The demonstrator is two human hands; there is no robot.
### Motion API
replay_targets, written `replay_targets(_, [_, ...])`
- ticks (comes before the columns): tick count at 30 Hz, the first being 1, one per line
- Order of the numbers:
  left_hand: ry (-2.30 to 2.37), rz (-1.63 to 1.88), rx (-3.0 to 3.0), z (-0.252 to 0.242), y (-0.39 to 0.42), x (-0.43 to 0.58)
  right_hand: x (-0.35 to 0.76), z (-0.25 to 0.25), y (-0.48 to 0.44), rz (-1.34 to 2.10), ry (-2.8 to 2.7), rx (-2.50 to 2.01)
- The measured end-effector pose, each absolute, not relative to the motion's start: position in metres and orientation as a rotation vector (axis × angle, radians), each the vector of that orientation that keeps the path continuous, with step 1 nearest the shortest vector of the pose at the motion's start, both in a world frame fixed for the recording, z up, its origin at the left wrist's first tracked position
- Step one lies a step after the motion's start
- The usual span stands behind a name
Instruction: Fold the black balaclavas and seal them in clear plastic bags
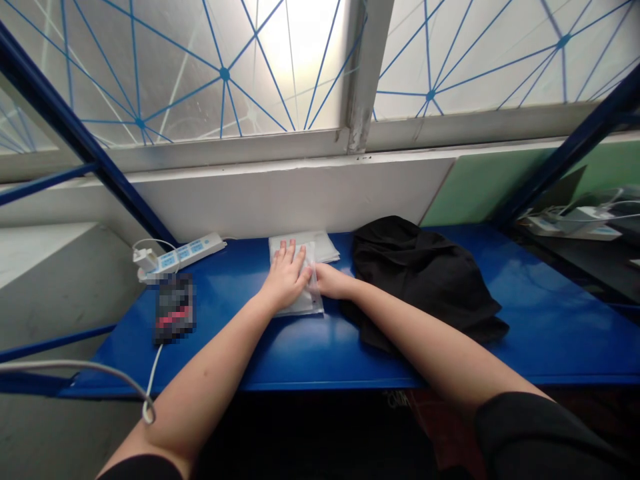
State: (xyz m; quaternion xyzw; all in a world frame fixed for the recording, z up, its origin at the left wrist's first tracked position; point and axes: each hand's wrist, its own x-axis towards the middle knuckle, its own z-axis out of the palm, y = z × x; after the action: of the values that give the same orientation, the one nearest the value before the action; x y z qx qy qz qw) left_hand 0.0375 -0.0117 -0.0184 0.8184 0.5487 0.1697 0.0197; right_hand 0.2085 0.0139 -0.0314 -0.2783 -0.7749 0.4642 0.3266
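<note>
A clear, whitish plastic bag point(306, 307) lies flat on the blue metal shelf point(225, 340), near its middle. My left hand point(286, 279) rests on top of it, palm down and fingers stretched out. From the right, my right hand point(334, 281) has its fingers closed at the bag's side edge, partly hidden by the plastic. Behind them sit more flat, whitish plastic bags point(325, 247), partly covered by the front one. Whether anything is inside the front bag I cannot tell.
A crumpled black cloth point(415, 280) lies just right of my right hand. At the left are a white power strip point(187, 255) with a plug and a blurred-out phone-like item point(173, 310) on a white cable point(154, 373). Blue frame posts point(125, 193) slope up at the sides.
</note>
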Motion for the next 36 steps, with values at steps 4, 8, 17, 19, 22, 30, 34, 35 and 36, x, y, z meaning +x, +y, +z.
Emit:
replay_targets(4, [1.730, 0.385, 2.538, -0.019, -0.010, 0.034, 0.214, -0.034, 0.022, 0.817, -2.257, -0.927])
replay_targets(8, [1.746, 0.207, 2.564, -0.020, -0.013, 0.037, 0.218, -0.034, 0.029, 0.491, -2.028, -1.179])
replay_targets(17, [1.734, 0.136, 2.628, -0.017, -0.013, 0.040, 0.208, -0.035, 0.020, 0.088, -2.481, -1.375])
replay_targets(19, [1.703, 0.139, 2.666, -0.014, -0.012, 0.037, 0.207, -0.034, 0.019, 0.069, -2.484, -1.418])
replay_targets(22, [1.660, 0.190, 2.717, -0.013, -0.010, 0.034, 0.206, -0.034, 0.021, 0.079, -2.478, -1.473])
replay_targets(30, [1.643, 0.152, 2.672, -0.021, -0.004, 0.039, 0.201, -0.030, 0.029, 0.134, -2.437, -1.612])
replay_targets(34, [1.657, 0.159, 2.658, -0.021, -0.002, 0.041, 0.199, -0.031, 0.033, 0.143, -2.379, -1.634])
replay_targets(35, [1.663, 0.169, 2.656, -0.021, -0.001, 0.041, 0.199, -0.032, 0.034, 0.149, -2.375, -1.633])
replay_targets(36, [1.666, 0.177, 2.656, -0.021, -0.001, 0.041, 0.199, -0.032, 0.035, 0.156, -2.375, -1.632])
